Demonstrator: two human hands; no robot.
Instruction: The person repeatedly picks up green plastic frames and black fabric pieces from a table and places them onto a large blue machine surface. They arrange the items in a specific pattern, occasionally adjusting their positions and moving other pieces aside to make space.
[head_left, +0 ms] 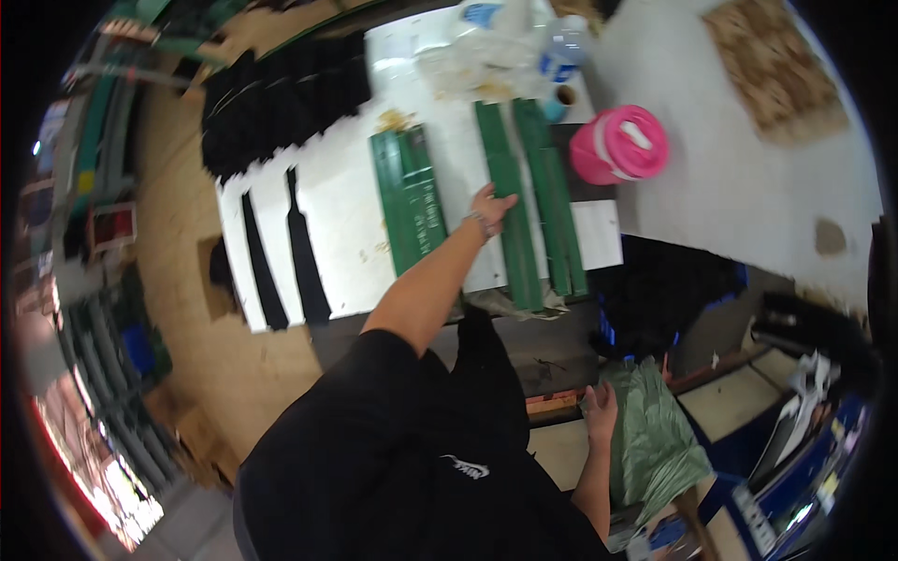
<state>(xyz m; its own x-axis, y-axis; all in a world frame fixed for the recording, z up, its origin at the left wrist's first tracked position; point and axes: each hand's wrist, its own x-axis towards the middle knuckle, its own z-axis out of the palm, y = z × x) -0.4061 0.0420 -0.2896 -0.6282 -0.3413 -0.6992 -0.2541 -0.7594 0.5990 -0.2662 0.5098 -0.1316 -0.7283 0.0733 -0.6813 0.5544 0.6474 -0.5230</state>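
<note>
My left hand (491, 208) reaches across the white table, its fingers apart, and rests on or just over a long green strip (514, 238). Another pair of green strips (554, 201) lies to the right of it. A wider green panel (405, 196) with white handwriting is on the left, near my forearm. Two narrow black fabric pieces (301, 248) lie farther left on the table. Low on the right, my right hand (601, 411) hangs beside a crumpled green plastic bag (650, 435). Its fingers are loosely apart, and nothing shows in them.
Stacked black fabric pieces (281, 98) cover the table's far left. A pink jug (617, 145) stands at right, with a plastic bottle (564, 47) and clear plastic bag (491, 42) behind. Black cloth (664, 290) sits below the right-hand table (748, 201).
</note>
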